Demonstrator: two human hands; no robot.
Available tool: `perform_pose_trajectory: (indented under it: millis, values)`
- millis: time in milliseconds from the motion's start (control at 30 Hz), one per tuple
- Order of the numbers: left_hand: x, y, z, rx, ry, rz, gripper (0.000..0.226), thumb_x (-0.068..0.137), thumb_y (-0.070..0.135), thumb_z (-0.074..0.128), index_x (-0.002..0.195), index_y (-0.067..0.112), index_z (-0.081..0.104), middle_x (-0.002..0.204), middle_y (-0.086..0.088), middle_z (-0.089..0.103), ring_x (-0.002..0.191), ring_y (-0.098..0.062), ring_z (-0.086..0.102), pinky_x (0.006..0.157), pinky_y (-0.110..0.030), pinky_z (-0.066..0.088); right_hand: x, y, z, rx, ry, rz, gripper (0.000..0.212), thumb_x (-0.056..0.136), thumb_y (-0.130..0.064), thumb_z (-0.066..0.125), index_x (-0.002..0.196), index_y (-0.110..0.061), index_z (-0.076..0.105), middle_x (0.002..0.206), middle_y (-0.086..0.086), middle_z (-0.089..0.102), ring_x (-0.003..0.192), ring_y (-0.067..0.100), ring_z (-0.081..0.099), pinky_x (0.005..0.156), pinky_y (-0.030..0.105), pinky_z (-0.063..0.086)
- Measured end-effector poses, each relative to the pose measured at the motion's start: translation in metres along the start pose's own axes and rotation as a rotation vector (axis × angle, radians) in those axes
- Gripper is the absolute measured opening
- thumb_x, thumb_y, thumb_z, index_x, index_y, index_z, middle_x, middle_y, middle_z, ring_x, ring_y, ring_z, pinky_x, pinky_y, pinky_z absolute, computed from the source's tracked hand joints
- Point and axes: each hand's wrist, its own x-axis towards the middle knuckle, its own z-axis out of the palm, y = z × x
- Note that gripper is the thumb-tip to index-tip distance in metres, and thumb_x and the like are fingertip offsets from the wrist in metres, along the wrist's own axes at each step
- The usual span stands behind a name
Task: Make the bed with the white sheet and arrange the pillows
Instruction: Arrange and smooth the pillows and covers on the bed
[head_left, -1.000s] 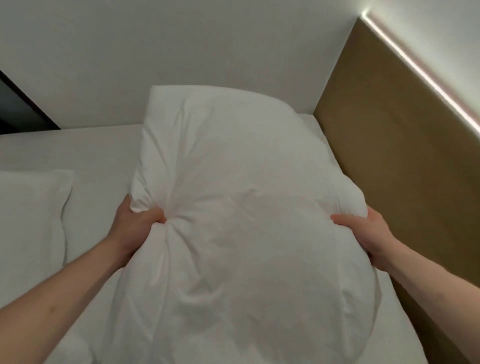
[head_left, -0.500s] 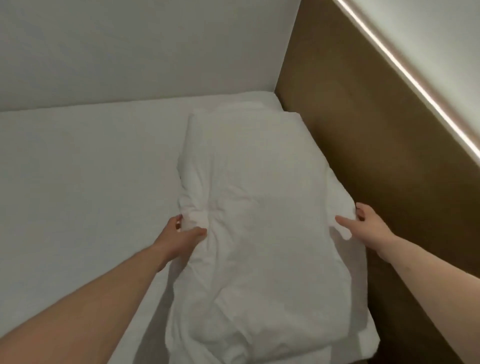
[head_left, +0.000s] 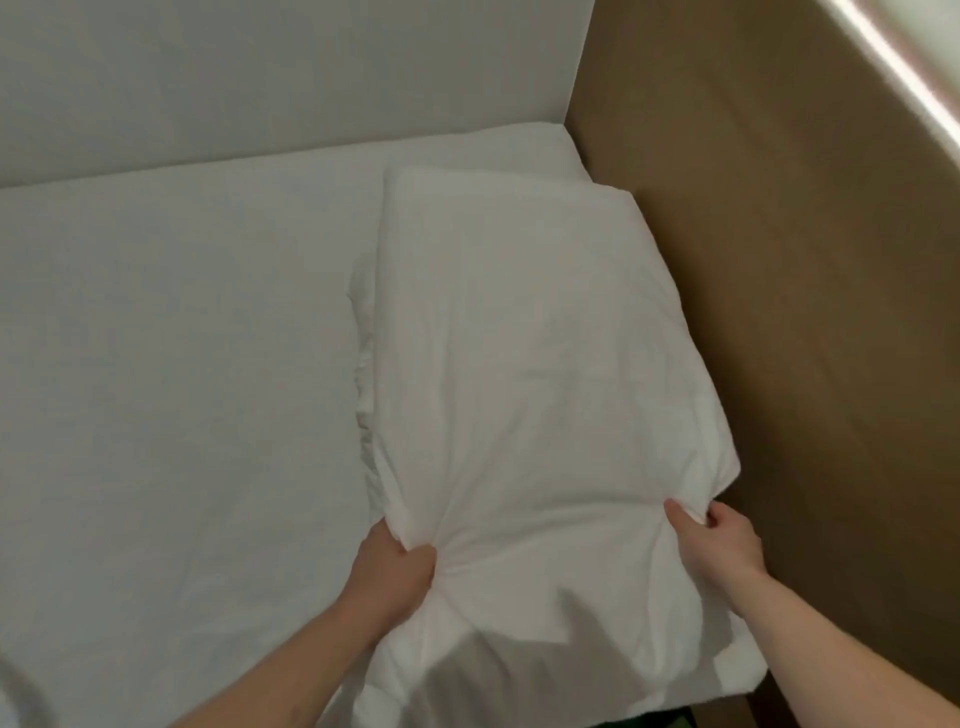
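Note:
A large white pillow (head_left: 524, 353) lies along the right side of the bed, against the brown headboard panel. My left hand (head_left: 395, 571) grips a bunch of the pillow's fabric at its near left side. My right hand (head_left: 717, 540) pinches the fabric at its near right side, close to the panel. The white sheet (head_left: 171, 389) covers the mattress smoothly to the left of the pillow. A second layer of white bedding shows under the pillow's left edge.
The brown headboard panel (head_left: 810, 312) rises along the right, with a lit strip (head_left: 904, 67) above it. A white wall (head_left: 260, 73) closes off the far side of the bed. The mattress corner sits at the lower right.
The pillow has gone from held up in the air to lying on the bed by the panel. Both hands have shifted nearer along it and now bunch its fabric.

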Motion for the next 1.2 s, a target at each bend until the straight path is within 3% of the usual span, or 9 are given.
perform_pose_trajectory:
  millis: [100,267,333,433,700,900,1033,1100,1200]
  values:
    - [-0.023,0.012,0.029,-0.051,0.097,0.060,0.022,0.080,-0.001,0.053,0.076,0.013,0.069,0.063,0.001,0.070,0.056,-0.013,0.064,0.050,-0.017,0.046,-0.014,-0.015,-0.014,0.182,0.189,-0.172,0.033,0.102,-0.038,0.052,0.084,-0.014,0.065,0.086,0.009,0.068,0.089,0.035,0.063,0.079,0.040,0.049]
    - [-0.025,0.004,0.049,-0.085,0.091,-0.001,0.019,0.081,0.020,0.066,0.096,0.011,0.073,0.089,0.002,0.076,0.089,-0.019,0.072,0.074,-0.027,0.054,-0.024,-0.002,-0.052,0.283,0.413,-0.175,0.036,0.099,-0.043,0.055,0.084,-0.010,0.059,0.080,0.014,0.062,0.072,0.029,0.059,0.068,0.041,0.049]
    - [-0.016,-0.010,0.043,-0.046,0.073,-0.134,0.044,0.083,0.036,0.067,0.121,0.014,0.066,0.115,-0.007,0.072,0.108,-0.028,0.066,0.086,-0.033,0.050,-0.019,0.009,-0.054,-0.007,0.287,-0.123,0.024,0.095,-0.043,0.061,0.097,-0.019,0.060,0.093,0.008,0.065,0.081,0.029,0.063,0.077,0.049,0.058]
    - [-0.004,-0.030,0.027,0.142,0.002,-0.224,0.059,0.081,0.052,0.059,0.130,0.018,0.059,0.129,-0.010,0.066,0.115,-0.031,0.062,0.087,-0.033,0.046,-0.015,0.026,-0.035,-0.310,-0.034,-0.062,0.067,0.087,-0.044,0.065,0.146,-0.024,0.041,0.137,0.012,0.050,0.119,0.036,0.056,0.099,0.051,0.051]
    - [0.031,0.005,-0.030,0.663,-0.452,-0.170,0.061,0.049,0.038,0.071,0.104,0.014,0.072,0.106,-0.004,0.073,0.101,-0.026,0.070,0.077,-0.037,0.058,-0.064,-0.031,0.020,-0.309,0.085,-0.542,0.086,0.096,-0.026,0.061,0.164,-0.030,0.008,0.172,-0.004,0.000,0.158,0.023,0.000,0.129,0.045,0.010]
    - [0.084,0.078,-0.073,0.077,-0.037,-0.144,0.112,0.063,0.066,0.081,0.149,0.016,0.029,0.141,-0.002,0.050,0.117,-0.023,0.053,0.085,-0.036,0.047,-0.077,-0.095,0.076,-0.441,-0.095,-0.760,0.090,0.092,-0.064,0.053,0.163,-0.041,0.002,0.171,-0.012,-0.015,0.157,0.026,-0.018,0.126,0.056,-0.002]
    - [0.125,0.099,-0.075,-0.122,0.031,-0.262,0.152,0.023,0.101,0.065,0.152,0.028,0.034,0.147,0.002,0.051,0.131,-0.027,0.051,0.107,-0.049,0.042,-0.074,-0.092,0.116,-0.540,-0.117,-0.709,0.099,0.086,-0.083,0.041,0.160,-0.046,-0.013,0.167,-0.014,-0.028,0.154,0.029,-0.027,0.123,0.063,-0.006]
    - [0.132,0.100,-0.067,-0.195,0.015,-0.258,0.137,0.029,0.091,0.076,0.146,0.026,0.045,0.132,0.004,0.062,0.116,-0.023,0.062,0.098,-0.040,0.051,-0.069,-0.085,0.125,-0.561,-0.111,-0.710,0.098,0.085,-0.086,0.038,0.159,-0.048,-0.015,0.167,-0.014,-0.028,0.154,0.029,-0.029,0.123,0.064,-0.008]
    - [0.134,0.115,-0.055,-0.274,0.116,-0.056,0.080,0.055,0.029,0.083,0.129,0.016,0.055,0.116,-0.003,0.067,0.097,-0.022,0.066,0.075,-0.030,0.056,-0.062,-0.077,0.131,-0.528,-0.110,-0.715,0.096,0.084,-0.087,0.035,0.157,-0.051,-0.016,0.168,-0.015,-0.027,0.154,0.028,-0.030,0.122,0.064,-0.011]
